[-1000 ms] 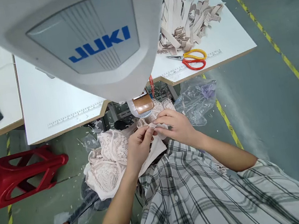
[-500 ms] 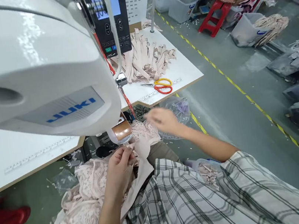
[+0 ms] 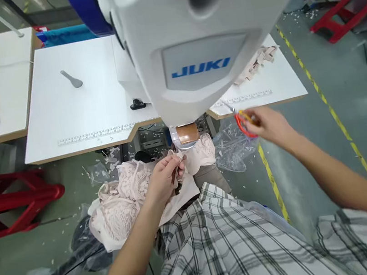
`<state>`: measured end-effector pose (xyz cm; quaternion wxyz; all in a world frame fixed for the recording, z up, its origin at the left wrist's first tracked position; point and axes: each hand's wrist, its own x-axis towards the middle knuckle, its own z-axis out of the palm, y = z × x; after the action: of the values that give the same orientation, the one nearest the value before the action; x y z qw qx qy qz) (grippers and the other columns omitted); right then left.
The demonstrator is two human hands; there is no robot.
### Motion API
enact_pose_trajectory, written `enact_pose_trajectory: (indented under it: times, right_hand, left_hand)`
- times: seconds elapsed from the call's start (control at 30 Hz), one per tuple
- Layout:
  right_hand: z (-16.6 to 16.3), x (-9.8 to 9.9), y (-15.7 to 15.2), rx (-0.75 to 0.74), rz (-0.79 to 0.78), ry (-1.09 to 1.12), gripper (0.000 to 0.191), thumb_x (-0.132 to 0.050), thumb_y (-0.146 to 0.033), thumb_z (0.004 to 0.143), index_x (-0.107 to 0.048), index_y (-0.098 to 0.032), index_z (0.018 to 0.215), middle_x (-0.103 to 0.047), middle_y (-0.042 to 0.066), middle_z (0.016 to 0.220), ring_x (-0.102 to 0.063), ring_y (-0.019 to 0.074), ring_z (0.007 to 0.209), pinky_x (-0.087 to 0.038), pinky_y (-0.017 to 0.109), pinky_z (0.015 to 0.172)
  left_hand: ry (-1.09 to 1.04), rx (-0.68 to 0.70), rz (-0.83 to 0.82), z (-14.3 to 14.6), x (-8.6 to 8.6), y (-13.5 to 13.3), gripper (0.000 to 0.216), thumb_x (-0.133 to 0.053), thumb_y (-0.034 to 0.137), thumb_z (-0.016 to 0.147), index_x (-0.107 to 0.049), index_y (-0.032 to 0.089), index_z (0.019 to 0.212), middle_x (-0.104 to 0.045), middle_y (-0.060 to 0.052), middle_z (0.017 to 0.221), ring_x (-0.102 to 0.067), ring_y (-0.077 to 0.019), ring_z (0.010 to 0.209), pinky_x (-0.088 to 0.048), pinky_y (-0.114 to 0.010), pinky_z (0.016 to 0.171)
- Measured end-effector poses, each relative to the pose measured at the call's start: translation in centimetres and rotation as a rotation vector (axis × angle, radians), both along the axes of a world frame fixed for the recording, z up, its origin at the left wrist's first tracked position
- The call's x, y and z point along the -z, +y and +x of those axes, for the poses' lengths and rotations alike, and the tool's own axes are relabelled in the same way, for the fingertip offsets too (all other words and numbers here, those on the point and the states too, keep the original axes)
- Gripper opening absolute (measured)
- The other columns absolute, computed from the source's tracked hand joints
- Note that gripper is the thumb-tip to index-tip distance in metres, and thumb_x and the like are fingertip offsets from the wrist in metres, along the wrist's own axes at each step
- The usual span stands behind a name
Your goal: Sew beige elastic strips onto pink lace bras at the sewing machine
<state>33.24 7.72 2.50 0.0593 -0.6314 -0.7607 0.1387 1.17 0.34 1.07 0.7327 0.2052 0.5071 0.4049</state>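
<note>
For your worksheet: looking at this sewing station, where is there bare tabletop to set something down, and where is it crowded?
Free: the white table left of the sewing machine, between the grey tool and the printed ruler. Crowded: the lap, where the left hand pinches lace fabric; the right hand holds scissors.

A garment sewing workshop: a big white JUKI industrial sewing machine (image 3: 196, 39) on a white worktable with printed rulers along its front edge (image 3: 91, 119), heaped pink lace fabric (image 3: 124, 201), yellow floor tape (image 3: 331, 111), red plastic stools (image 3: 10, 200).
</note>
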Motion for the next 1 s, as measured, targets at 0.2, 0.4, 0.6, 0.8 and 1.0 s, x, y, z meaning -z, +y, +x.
enact_pose_trajectory:
  times: [0.2,0.4,0.6,0.8,1.0]
  right_hand:
    - [-5.5,-0.7,-9.6,-0.244,-0.119,0.283,0.031,-0.061,-0.028,0.082,-0.063,-0.021,0.111,-0.07,0.009,0.108,-0.068,0.021,0.082,-0.055,0.033,0.068]
    - [-8.7,-0.1,-9.2,-0.301,-0.058,0.289,0.025,-0.057,-0.025,0.089,-0.061,-0.02,0.113,-0.07,0.011,0.115,-0.069,0.0233,0.096,-0.058,0.036,0.076]
    - [-8.4,0.5,-8.8,-0.314,-0.155,0.353,0.026,-0.056,-0.027,0.09,-0.063,-0.025,0.114,-0.072,0.008,0.108,-0.068,0.0217,0.082,-0.055,0.035,0.069]
    - [-7.7,0.9,-10.1,-0.109,-0.226,0.492,0.029,-0.063,-0.029,0.078,-0.06,-0.025,0.107,-0.065,0.002,0.083,-0.056,0.0157,0.059,-0.047,0.03,0.054]
    - [-9.1,1.2,-10.0,-0.208,-0.251,0.507,0.04,-0.063,-0.025,0.074,-0.055,-0.023,0.114,-0.067,0.009,0.105,-0.061,0.0178,0.071,-0.051,0.032,0.062]
  left_hand:
    - [-0.041,0.016,0.031,0.2,0.6,0.0,0.032,-0.082,0.038,0.067,-0.058,0.016,0.066,-0.057,0.003,0.061,-0.045,-0.0053,0.052,-0.036,-0.018,0.051]
    - [0.102,0.068,0.126,0.5,1.1,-0.4,0.025,-0.07,0.037,0.079,-0.06,0.017,0.067,-0.058,0.002,0.064,-0.044,-0.0069,0.055,-0.036,-0.02,0.054]
    - [0.162,0.068,0.097,0.0,1.3,-0.6,0.013,-0.059,0.022,0.076,-0.061,0.017,0.064,-0.056,0.002,0.062,-0.042,-0.0086,0.055,-0.033,-0.022,0.053]
    - [0.067,0.027,0.061,-1.0,1.8,-0.5,0.027,-0.07,0.04,0.072,-0.059,0.017,0.06,-0.04,0.006,0.048,-0.029,-0.0067,0.046,-0.025,-0.022,0.047]
    - [0.078,0.011,0.081,-1.3,1.8,-0.6,0.034,-0.079,0.046,0.068,-0.064,0.016,0.066,-0.053,0.003,0.056,-0.043,-0.0066,0.051,-0.033,-0.02,0.05]
